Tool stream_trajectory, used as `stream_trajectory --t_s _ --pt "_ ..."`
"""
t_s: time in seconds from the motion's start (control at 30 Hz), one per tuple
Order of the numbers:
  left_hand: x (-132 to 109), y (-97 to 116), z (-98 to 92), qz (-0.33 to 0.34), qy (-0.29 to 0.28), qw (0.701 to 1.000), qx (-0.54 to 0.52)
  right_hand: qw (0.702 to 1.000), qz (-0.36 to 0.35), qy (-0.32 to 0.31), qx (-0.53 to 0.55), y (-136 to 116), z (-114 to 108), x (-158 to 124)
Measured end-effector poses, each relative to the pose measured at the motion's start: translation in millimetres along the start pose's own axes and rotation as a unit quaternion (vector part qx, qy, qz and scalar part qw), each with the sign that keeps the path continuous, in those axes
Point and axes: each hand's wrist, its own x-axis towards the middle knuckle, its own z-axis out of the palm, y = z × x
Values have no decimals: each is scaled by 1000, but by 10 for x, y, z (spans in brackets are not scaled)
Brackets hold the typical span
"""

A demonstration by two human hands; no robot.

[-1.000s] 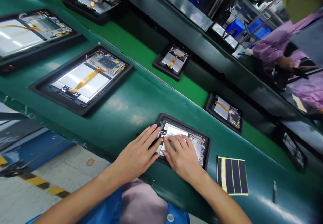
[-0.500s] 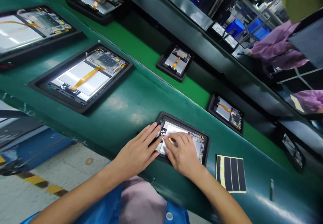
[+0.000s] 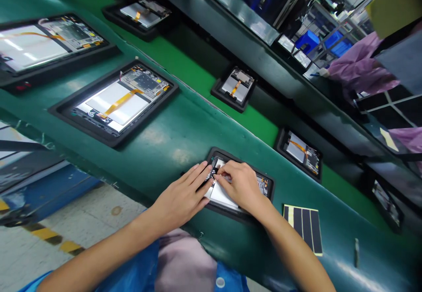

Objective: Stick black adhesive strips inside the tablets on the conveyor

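Before me an opened tablet (image 3: pixel 225 194) lies in a black tray (image 3: pixel 272 192) on the green bench. My left hand (image 3: pixel 184 193) rests flat over the tablet's left end, its fingers stretched out. Close beside those fingertips, my right hand (image 3: pixel 242 184) bends over the tablet with thumb and forefinger pinched together at the dark strip near the left end. Whatever is between these fingertips is too small or hidden to make out. The right hand covers much of the tablet's middle, and part of the circuit board shows beyond it.
A sheet of black adhesive strips (image 3: pixel 303 228) lies right of the tray, and a thin small tool (image 3: pixel 356 252) farther right. Another opened tablet (image 3: pixel 121 103) sits at left. Several more trays stand along the bright green belt (image 3: pixel 194 79). A co-worker's pink sleeve (image 3: pixel 354 63) shows across the line.
My right hand has turned, its knuckles raised, and its pinch has shifted slightly toward the dark strip. My left hand stays in place. The belt's trays appear slightly farther right and lower.
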Motion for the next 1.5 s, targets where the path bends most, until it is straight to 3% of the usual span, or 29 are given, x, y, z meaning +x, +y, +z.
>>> stream_trajectory --t_s 0.27,0.7,1.5 --pt "12 11 -14 2 -2 1000 -2 998 31 -51 -11 -69 -101 105" --pt "10 -7 -16 7 -17 1000 3 997 51 -57 2 -68 -138 149" --pt "-14 -30 -5 4 -32 999 6 994 11 -103 -35 -47 -198 239"
